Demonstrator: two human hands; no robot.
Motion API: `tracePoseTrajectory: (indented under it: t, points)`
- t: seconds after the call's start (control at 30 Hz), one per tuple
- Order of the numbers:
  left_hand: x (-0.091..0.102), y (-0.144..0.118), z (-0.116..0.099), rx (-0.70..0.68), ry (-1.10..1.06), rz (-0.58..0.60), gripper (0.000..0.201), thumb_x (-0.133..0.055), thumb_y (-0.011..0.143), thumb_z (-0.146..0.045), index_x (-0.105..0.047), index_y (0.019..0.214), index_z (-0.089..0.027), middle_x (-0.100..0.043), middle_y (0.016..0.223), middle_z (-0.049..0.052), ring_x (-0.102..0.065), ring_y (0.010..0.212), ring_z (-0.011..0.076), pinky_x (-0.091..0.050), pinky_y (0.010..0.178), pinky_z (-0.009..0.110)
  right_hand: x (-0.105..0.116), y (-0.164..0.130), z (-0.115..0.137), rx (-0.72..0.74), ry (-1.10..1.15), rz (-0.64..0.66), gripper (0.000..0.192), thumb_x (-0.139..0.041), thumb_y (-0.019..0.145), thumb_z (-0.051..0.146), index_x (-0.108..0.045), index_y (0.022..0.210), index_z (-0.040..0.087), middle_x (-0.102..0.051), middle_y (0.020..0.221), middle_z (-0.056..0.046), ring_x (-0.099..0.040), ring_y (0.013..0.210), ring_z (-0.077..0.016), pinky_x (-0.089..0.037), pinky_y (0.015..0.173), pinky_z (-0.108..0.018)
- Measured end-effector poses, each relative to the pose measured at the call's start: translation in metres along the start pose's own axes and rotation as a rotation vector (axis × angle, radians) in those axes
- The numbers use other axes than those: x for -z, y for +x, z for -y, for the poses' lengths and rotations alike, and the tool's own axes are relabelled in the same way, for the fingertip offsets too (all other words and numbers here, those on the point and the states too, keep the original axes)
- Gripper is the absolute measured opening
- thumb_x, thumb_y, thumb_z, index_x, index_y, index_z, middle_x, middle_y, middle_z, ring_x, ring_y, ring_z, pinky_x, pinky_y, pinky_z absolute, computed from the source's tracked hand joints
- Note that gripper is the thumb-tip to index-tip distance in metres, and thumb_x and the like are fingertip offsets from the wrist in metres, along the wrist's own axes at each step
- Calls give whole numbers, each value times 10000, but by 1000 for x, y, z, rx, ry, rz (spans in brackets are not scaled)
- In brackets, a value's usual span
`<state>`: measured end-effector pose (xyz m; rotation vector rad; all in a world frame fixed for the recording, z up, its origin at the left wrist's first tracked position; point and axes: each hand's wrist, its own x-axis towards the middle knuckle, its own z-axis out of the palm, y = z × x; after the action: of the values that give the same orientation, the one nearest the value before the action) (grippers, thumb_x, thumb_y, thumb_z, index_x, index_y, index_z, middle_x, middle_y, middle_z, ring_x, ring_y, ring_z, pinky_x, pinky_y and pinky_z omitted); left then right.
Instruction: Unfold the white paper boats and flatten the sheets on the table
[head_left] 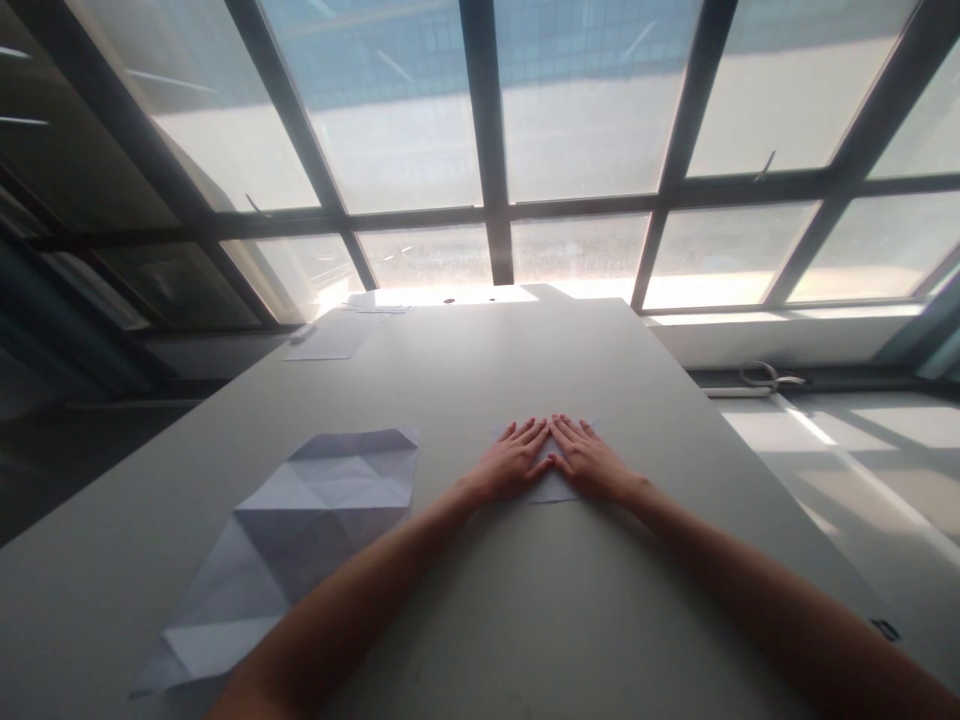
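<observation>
A small sheet of white paper (pixel 553 489) lies on the table, mostly covered by my two hands. Flat on its left part rests my left hand (pixel 511 462), fingers stretched out and pointing away from me. My right hand (pixel 589 462) presses flat on the right part in the same way. The index fingers and thumbs nearly meet, framing a patch of paper between them. Left of my hands lies a large creased sheet of paper (pixel 315 535) with fold lines, partly hidden behind my left forearm.
A white table (pixel 480 370) stretches toward tall windows with dark frames (pixel 487 130). At its far left corner lie several flat paper sheets (pixel 334 335). A coiled cable (pixel 759 375) sits beyond the right edge, near the window wall. A small dark object (pixel 885 629) is at the lower right.
</observation>
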<state>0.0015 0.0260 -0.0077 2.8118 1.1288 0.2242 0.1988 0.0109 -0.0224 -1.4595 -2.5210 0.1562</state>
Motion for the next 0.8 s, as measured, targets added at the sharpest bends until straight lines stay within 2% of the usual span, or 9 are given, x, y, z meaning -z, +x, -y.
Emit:
tracePoseTrajectory:
  t: [0.2, 0.4, 0.8]
  points:
    - [0, 0, 2, -1, 9, 19, 641, -214, 982, -547, -130, 1524, -216, -180, 1563, 46, -125, 1446, 201, -132, 1166, 390, 0, 1, 2, -67, 11, 3, 642, -296, 950, 438, -249, 1490, 92, -214, 1550, -127, -150, 1436, -225, -92, 1159, -422]
    - [0, -1, 5, -3, 11, 48, 642, -220, 982, -537, -151, 1519, -193, -166, 1567, 56, -97, 1450, 194, -106, 1166, 385, -3, 3, 2, -162, 5, -50, 610, -331, 946, 423, -314, 1468, 108, -247, 1540, -145, -182, 1427, -241, -111, 1149, -434]
    - [-1, -1, 5, 7, 9, 40, 641, -249, 972, -540, -194, 1512, -197, -189, 1563, 50, -116, 1447, 194, -119, 1168, 373, -2, 3, 2, -195, 36, -77, 564, -348, 939, 369, -362, 1441, 112, -298, 1523, -139, -210, 1418, -227, -117, 1150, -414]
